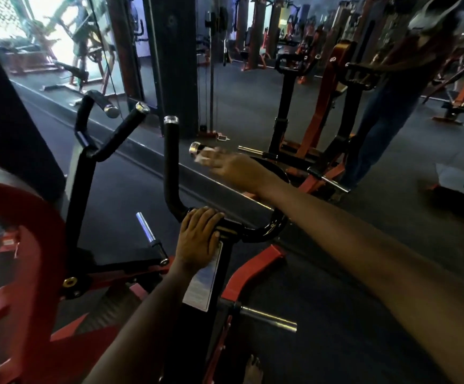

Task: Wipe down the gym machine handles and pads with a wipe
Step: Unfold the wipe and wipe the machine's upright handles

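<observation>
My right hand (235,169) reaches forward and is closed around a white wipe (204,157) on a black handle whose chrome end cap (196,148) sticks out to the left. The hand is motion-blurred. My left hand (199,235) grips the black U-shaped bar (255,234) at its middle, just above a white label plate (203,281). An upright black handle (169,162) rises at the left end of that bar. Further left stands a second Y-shaped pair of black handles (109,139) with chrome caps.
The machine's red frame (31,245) curves along the left. Chrome weight pegs (269,318) stick out below the bar. Another red and black machine (322,120) stands ahead, with a person in jeans (377,128) beside it. Dark rubber floor (336,273) surrounds everything.
</observation>
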`<state>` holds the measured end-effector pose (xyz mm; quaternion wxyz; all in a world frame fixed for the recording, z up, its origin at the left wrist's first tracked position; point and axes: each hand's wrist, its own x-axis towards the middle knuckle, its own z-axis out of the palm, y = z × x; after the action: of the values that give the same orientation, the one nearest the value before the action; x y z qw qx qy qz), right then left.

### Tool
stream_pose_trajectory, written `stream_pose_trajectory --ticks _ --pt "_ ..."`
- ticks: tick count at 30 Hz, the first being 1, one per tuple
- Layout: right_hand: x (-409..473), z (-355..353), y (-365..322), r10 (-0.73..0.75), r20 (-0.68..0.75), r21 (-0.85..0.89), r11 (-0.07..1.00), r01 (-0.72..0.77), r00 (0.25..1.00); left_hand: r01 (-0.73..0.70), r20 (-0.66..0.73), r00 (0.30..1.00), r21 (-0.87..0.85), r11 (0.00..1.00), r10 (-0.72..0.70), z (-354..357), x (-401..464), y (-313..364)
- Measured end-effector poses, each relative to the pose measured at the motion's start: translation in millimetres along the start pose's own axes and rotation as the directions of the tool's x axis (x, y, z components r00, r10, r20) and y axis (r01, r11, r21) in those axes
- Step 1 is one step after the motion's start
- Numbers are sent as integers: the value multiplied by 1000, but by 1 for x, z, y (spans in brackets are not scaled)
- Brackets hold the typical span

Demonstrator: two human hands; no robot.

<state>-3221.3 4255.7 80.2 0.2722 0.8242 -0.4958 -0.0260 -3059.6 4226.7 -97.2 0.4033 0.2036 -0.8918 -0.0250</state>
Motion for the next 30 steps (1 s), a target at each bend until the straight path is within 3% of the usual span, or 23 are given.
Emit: stream_pose_trajectory --ticks 2,6,8,11,13,14,17,19,22,26,30 --pt "-25 5 6 -55 -54 -123 991 48 997 -13 -17 1000 -13 1000 12 0 -1 0" --pt "-82 7 9 17 -168 -10 1000 -19 986 -20 -15 1000 -11 1000 20 2 -3 -1" --pt "-84 3 6 229 -256 188 965 -184 939 -6 -16 1000 -9 1000 6 3 -3 -1" --pt "-43 -6 6 601 -342 535 756 -376 722 8 -8 1000 4 1000 -8 2 -2 0" --pt "-3 -7 17 743 -228 656 595 -465 629 10 2 1000 13 1000 -10 2 -3 0" --pt "16 -7 26 763 -96 673 522 -523 639 11 5 1000 15 1000 -11 2 -3 0" --pt "54 0 49 562 422 613 401 -680 711 19 11 1000 14 1000 -20 4 -4 -2" --pt "56 2 61 473 590 586 306 -750 654 15 -1 1000 8 1000 -15 6 -4 -3" --pt "30 3 70 379 730 617 -7 -787 569 1 -16 1000 12 1000 -1 7 -4 -5" --pt "-23 -19 69 205 811 584 -222 -781 548 6 -13 1000 18 1000 -6 9 -4 -7" --pt "-77 -30 61 235 817 576 -385 -721 527 -5 -16 1000 11 1000 5 6 -4 -5"
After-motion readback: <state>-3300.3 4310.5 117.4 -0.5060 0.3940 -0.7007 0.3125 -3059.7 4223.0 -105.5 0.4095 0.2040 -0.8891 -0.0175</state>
